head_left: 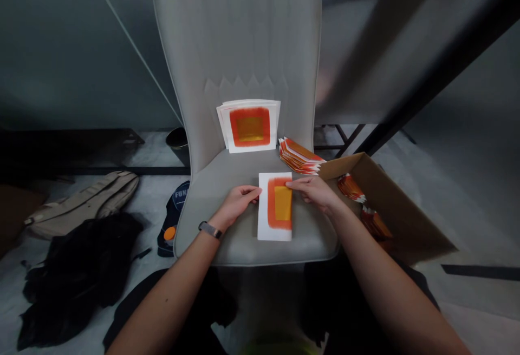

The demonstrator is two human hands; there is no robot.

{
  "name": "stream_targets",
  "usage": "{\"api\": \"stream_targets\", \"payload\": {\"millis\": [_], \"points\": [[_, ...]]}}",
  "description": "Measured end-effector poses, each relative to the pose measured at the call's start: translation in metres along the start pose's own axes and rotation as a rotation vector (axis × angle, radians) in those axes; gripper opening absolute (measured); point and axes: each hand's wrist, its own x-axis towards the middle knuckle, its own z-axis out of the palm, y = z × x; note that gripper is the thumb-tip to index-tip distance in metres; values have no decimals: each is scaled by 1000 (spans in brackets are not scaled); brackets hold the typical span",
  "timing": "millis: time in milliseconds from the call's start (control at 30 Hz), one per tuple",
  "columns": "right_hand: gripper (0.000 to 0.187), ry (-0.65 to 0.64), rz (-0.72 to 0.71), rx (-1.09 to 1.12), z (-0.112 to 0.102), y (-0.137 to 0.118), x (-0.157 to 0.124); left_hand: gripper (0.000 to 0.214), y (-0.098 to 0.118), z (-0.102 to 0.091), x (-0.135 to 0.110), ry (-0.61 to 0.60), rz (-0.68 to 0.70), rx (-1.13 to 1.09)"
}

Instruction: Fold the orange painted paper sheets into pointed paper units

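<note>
A folded white paper sheet (264, 225) with an orange-red block and a yellow patch lies on the front of a grey chair seat (227, 247). My left hand (238, 203) pinches its left edge, thumb on the paper. At its upper right edge, my right hand (314, 191) grips between thumb and fingers. Behind it, a stack of unfolded sheets (249, 127) with an orange square leans against the backrest. To the right of that stack, a fanned pile of folded sheets (300, 157) rests on the seat.
An open cardboard box (400, 211) stands at the right, with several bundles of folded sheets (351, 188) inside. On the floor at left lie a beige bag (87, 201) and black cloth (81, 274). A dark bin (179, 144) stands behind the chair's left side.
</note>
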Motion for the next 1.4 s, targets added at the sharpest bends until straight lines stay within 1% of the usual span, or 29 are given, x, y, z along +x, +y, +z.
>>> {"api": "stream_targets", "payload": {"millis": [133, 300, 433, 500, 667, 767, 900, 1000, 1233, 1400], "points": [[49, 23, -2, -1, -2, 5, 2, 29, -1, 0, 1, -2, 4, 5], [53, 6, -3, 2, -3, 11, 5, 28, 0, 1, 0, 8, 0, -3], [53, 1, -19, -18, 1, 10, 3, 26, 2, 2, -1, 2, -6, 4], [53, -20, -35, -35, 6, 7, 0, 25, 3, 2, -1, 4, -9, 1], [53, -130, -31, -43, 18, 2, -5, 22, 2, 3, -1, 14, -4, 3], [50, -132, -13, -43, 20, 4, -3, 20, 2, 3, 0, 16, -1, 3], [44, -115, 12, -53, 18, 6, 0, 20, 2, 2, 0, 16, 1, 2], [44, -137, 17, -23, 15, 6, 0, 20, 1, 2, 1, 18, 0, 4], [42, -122, 51, 22, 8, 13, 3, 25, 0, 1, 1, 6, 8, 6], [43, -104, 74, 45, 5, 8, 0, 24, 1, 1, 0, -5, 13, 10]]}}
